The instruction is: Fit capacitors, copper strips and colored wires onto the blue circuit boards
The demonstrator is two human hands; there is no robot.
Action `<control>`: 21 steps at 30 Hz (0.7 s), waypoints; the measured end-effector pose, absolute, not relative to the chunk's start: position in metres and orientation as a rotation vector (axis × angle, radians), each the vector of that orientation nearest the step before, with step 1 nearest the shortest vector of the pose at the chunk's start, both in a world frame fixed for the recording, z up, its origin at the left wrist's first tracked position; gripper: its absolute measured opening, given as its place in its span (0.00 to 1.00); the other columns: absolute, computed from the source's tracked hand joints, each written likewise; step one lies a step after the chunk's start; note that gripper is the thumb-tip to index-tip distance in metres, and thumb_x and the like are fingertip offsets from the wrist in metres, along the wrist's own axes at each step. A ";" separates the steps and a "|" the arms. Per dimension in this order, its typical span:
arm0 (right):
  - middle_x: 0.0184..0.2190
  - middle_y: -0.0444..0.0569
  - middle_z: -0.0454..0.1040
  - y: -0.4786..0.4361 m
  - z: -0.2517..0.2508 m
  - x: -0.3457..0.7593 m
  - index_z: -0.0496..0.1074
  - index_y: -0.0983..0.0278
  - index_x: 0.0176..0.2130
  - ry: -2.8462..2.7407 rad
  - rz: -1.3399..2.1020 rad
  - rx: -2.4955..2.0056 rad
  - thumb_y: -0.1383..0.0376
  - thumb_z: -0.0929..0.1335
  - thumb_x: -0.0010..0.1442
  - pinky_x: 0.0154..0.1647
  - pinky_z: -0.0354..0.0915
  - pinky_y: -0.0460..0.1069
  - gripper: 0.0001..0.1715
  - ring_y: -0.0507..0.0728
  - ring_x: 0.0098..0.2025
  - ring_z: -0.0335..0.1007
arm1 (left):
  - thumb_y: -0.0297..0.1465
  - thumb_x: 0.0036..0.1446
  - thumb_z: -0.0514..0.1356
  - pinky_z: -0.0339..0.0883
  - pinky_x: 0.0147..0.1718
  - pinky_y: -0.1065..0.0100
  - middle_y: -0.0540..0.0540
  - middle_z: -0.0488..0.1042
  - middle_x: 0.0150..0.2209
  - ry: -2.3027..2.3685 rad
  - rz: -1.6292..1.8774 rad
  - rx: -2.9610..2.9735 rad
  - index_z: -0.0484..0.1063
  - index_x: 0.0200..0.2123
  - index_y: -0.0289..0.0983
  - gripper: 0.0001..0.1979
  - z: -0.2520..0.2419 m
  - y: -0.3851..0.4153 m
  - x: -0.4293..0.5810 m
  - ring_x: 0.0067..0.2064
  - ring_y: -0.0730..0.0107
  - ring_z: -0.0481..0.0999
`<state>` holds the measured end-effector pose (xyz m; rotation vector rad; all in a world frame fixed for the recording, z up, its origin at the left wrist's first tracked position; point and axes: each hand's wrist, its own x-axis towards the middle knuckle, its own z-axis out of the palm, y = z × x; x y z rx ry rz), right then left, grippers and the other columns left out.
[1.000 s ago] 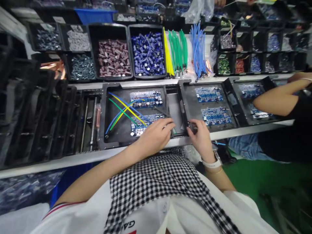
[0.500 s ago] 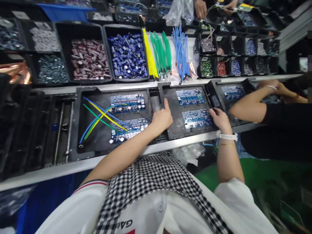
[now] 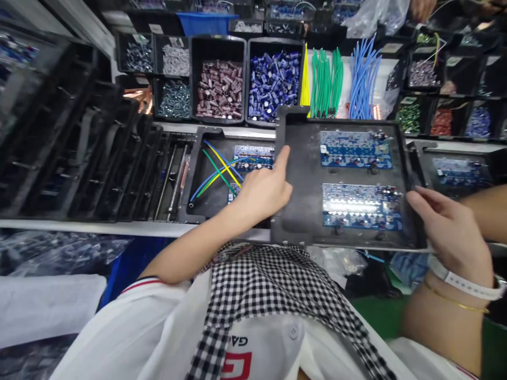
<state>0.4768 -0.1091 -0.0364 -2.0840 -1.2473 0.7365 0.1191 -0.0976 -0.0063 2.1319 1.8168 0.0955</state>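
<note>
I hold a black carrier tray (image 3: pixel 301 174) lifted off the bench, gripped at both sides. My left hand (image 3: pixel 263 190) clasps its left edge, thumb on top. My right hand (image 3: pixel 447 229) clasps its right edge. Two blue circuit boards lie in the tray: one at the back (image 3: pixel 355 149), one nearer me (image 3: pixel 361 206). Behind and left of it, a second black tray (image 3: pixel 206 158) rests on the bench with circuit boards (image 3: pixel 253 157) and blue, yellow and green wires (image 3: pixel 216 171) crossing it.
Black bins of maroon (image 3: pixel 219 88) and blue capacitors (image 3: pixel 273 84) line the back, beside bundles of green (image 3: pixel 327 82) and blue wires (image 3: pixel 362 79). Empty black trays (image 3: pixel 79 153) stand stacked at the left. Another person's arm (image 3: pixel 487 208) reaches over a third tray (image 3: pixel 455 169) at the right.
Both hands took the middle tray by its sides and lifted it off the bench toward me. The view swung to the left.
</note>
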 end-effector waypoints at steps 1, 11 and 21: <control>0.46 0.51 0.79 -0.112 -0.031 0.457 0.77 0.52 0.47 -1.219 0.781 -2.038 0.47 0.74 0.52 0.53 0.68 0.64 0.24 0.66 0.48 0.75 | 0.30 0.62 0.52 0.70 0.42 0.61 0.41 0.79 0.32 1.857 0.097 2.125 0.43 0.73 0.32 0.38 0.000 -0.103 0.099 0.35 0.58 0.79; 0.43 0.55 0.77 -0.124 -0.091 0.291 0.66 0.63 0.59 -1.560 1.007 -1.567 0.49 0.65 0.65 0.42 0.70 0.56 0.30 0.59 0.41 0.74 | 0.36 0.58 0.54 0.67 0.36 0.69 0.53 0.68 0.20 2.124 0.065 1.980 0.53 0.71 0.37 0.38 -0.010 -0.133 -0.075 0.24 0.65 0.72; 0.38 0.50 0.75 -0.120 -0.105 0.259 0.67 0.63 0.56 -1.568 0.879 -1.687 0.53 0.62 0.66 0.40 0.68 0.54 0.25 0.57 0.36 0.70 | 0.38 0.60 0.52 0.66 0.35 0.66 0.51 0.68 0.20 2.026 0.000 1.991 0.51 0.72 0.38 0.37 -0.040 -0.117 -0.105 0.26 0.59 0.73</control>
